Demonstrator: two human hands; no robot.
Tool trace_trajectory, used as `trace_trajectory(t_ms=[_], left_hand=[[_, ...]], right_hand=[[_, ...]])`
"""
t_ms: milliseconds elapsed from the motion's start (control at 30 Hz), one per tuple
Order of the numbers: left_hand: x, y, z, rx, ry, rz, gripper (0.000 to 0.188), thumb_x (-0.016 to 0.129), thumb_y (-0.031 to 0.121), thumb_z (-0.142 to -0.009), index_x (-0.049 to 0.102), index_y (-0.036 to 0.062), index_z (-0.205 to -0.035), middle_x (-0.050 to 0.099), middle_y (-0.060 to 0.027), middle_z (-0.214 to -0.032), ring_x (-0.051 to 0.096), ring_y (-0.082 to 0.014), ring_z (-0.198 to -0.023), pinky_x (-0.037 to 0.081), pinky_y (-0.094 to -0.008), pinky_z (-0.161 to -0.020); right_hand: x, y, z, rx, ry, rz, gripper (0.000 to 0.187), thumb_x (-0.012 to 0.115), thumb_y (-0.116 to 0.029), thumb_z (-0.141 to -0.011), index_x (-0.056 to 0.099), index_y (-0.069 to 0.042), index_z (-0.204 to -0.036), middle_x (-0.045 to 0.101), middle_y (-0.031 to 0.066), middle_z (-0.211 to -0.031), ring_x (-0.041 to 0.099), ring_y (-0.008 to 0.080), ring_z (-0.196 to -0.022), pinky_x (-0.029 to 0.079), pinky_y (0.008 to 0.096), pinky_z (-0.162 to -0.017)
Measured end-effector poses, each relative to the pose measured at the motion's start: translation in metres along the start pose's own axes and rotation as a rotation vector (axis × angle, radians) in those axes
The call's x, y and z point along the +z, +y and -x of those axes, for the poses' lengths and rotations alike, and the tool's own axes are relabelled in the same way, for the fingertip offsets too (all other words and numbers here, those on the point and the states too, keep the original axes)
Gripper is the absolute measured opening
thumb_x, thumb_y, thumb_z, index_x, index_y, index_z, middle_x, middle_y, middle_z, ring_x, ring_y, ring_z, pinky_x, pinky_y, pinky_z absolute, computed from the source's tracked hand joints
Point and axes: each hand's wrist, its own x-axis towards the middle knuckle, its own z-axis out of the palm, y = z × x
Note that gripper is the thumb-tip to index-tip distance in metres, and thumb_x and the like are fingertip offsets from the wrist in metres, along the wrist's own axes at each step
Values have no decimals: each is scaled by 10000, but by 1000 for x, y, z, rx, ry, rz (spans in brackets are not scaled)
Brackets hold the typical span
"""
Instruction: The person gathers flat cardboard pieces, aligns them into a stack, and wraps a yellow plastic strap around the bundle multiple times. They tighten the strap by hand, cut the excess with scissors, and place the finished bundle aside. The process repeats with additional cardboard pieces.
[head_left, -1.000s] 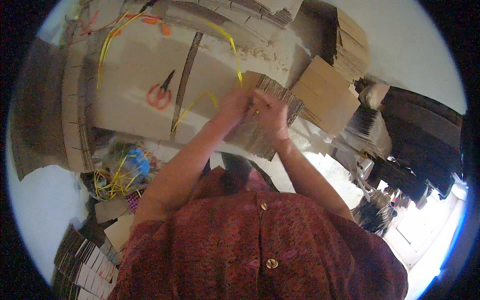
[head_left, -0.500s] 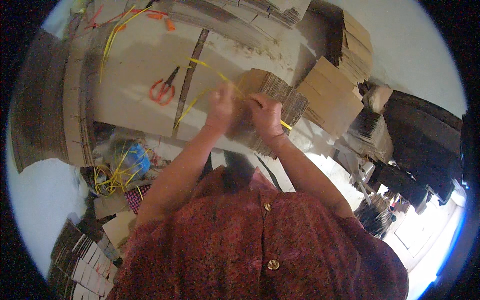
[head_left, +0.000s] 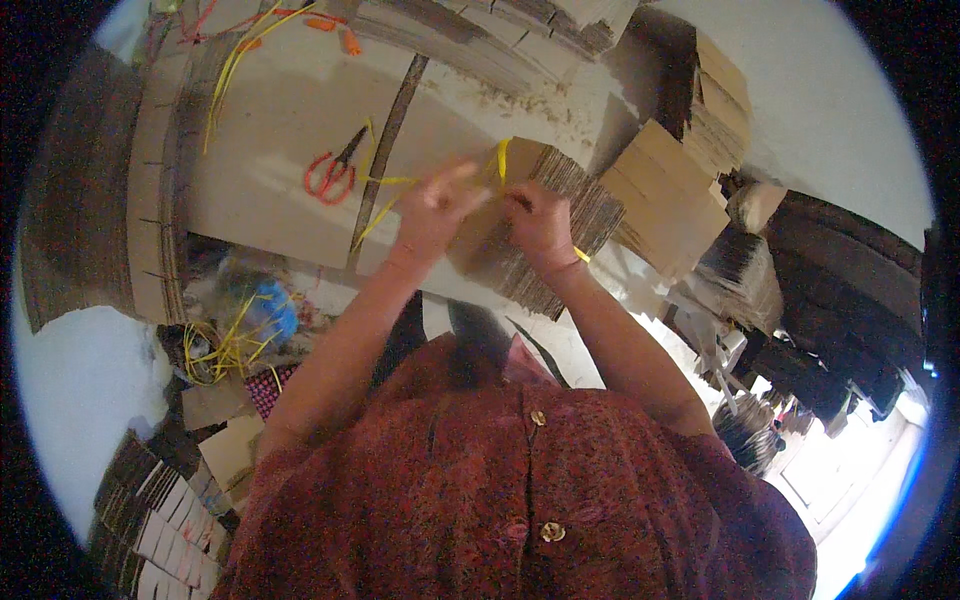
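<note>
A bundle of stacked cardboard pieces (head_left: 585, 205) stands on the work surface, a yellow strap (head_left: 503, 160) running round it. My right hand (head_left: 541, 232) is closed on the strap against the bundle's near face, fingers curled in. A bit of the strap shows again beside the right wrist. My left hand (head_left: 435, 207) is just left of the bundle, its fingers smeared by motion. Loose yellow strap ends reach out leftward from behind it; whether it grips them is unclear. Scissors with red handles (head_left: 330, 180) lie to the left, the blades pointing away.
More yellow straps (head_left: 228, 75) and orange pieces (head_left: 350, 42) lie at the far left. Cardboard stacks stand at the left (head_left: 80, 200) and right (head_left: 665, 200). Below the surface's left edge are a blue bag (head_left: 275, 312) and tangled yellow strapping (head_left: 215, 355).
The yellow strap has swung from across my hands to the bundle's far edge. My left hand has shifted slightly, and its loose strap end now lies by the scissors. The right hand stays closed.
</note>
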Motion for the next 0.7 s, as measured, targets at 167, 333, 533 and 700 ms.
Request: trace_trajectory(t_ms=[167,333,533,700], left_hand=[[31,-2,7,39,15,-49,291,597,222,-805,612,-14,-974,638,-118,-876,588,-180,-752,458,-296,-690],[29,-7,-2,-93,51,-100,219,602,211,-825,630,5,-894,645,-86,-814,600,-175,-733,467,-292,-682],[27,-7,-9,-216,-82,45,232,599,170,-792,618,-20,-924,634,-131,-794,596,-191,-711,464,-288,-659],[23,-16,-11,100,-195,-108,163,604,109,-761,634,1,-880,629,-152,-792,619,-244,-716,476,-315,-660]], right_hand=[[0,-6,-1,-72,66,-21,121,604,-90,-708,619,-40,-817,614,166,-768,605,340,-710,491,389,-623],[3,4,4,24,12,-38,166,599,-22,-748,581,-10,-912,604,71,-761,565,92,-610,468,241,-503],[3,7,6,52,47,-115,327,578,18,-752,478,-32,-1059,582,56,-827,558,79,-601,463,216,-475],[2,13,7,96,37,-216,314,574,27,-747,473,-34,-1038,585,59,-837,555,72,-600,464,210,-487]])
